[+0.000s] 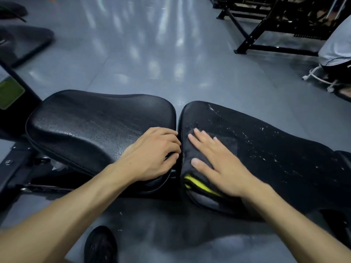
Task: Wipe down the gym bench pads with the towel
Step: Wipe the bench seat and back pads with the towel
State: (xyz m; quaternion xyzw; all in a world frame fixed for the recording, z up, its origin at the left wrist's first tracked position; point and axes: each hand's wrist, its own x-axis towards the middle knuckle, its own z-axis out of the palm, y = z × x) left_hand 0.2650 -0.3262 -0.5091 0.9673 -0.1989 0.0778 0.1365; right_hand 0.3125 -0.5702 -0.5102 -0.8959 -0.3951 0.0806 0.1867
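Pressing flat with spread fingers, the right hand (pixel 218 164) is laid on the dark, yellow-striped towel (pixel 197 154) over the scuffed back pad (pixel 275 145). The glossy seat pad (pixel 91 122) edge is gripped by the curled left hand (pixel 152 154).

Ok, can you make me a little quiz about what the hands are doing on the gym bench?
1. True or false: the right hand lies flat on the towel.
2. Which pad has white specks on it? A) the seat pad B) the long pad
3. Fill in: the left hand curls its fingers over the ____ of the seat pad, next to the gap between the pads.

Key
1. True: its fingers are straight and spread on the dark towel, which has a yellow stripe.
2. B: the specks are scattered over the long pad.
3. Edge.
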